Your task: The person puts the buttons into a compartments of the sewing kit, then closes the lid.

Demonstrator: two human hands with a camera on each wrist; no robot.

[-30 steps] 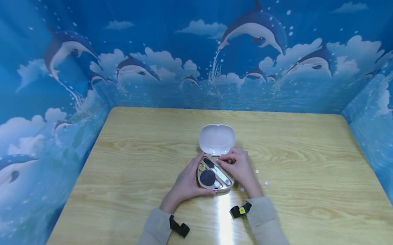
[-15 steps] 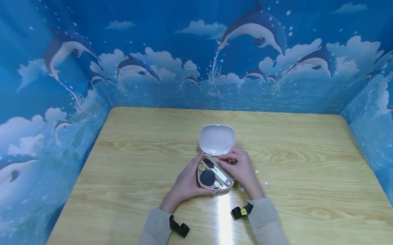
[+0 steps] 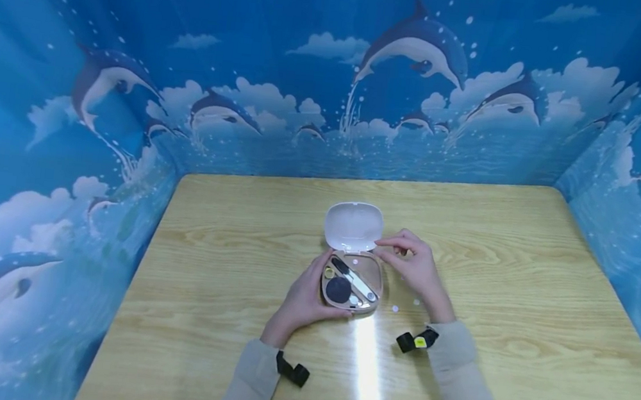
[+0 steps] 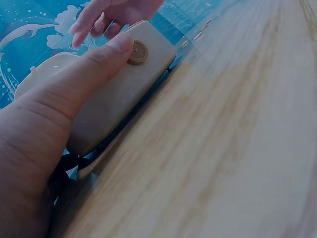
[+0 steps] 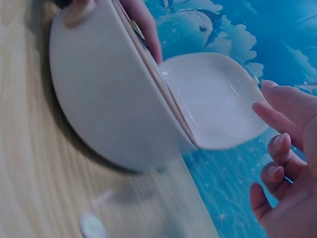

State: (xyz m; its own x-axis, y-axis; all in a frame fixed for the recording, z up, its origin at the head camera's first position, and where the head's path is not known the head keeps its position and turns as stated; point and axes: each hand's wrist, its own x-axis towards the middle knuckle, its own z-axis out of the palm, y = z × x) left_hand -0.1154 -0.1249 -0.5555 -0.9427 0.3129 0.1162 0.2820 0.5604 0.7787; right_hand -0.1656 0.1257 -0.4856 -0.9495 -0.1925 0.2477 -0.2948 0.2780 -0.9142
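My left hand (image 3: 305, 295) grips a small beige case (image 3: 368, 269) by its left side, its thumb at the round tan clasp (image 4: 138, 52) on the front. The case's white hinged lid (image 3: 354, 227) stands open. Inside lie a slim black-and-white tool (image 3: 356, 279), a dark round disc (image 3: 338, 290), a gold ring (image 3: 329, 272) and a small pale disc (image 3: 356, 261) near the back. My right hand (image 3: 413, 263) hovers by the case's back right corner, in front of the lid. Its fingers are loosely bent and hold nothing in the right wrist view.
Small pale discs lie on the wooden table (image 3: 520, 296) right of the case, one (image 3: 395, 308) close to it and another (image 3: 416, 302) by the right wrist. A blue dolphin-print curtain (image 3: 284, 93) borders the table at the back and sides.
My right hand has drawn back from inside the case toward the upper right, leaving the small pale disc in view there. The left hand and case have stayed put.
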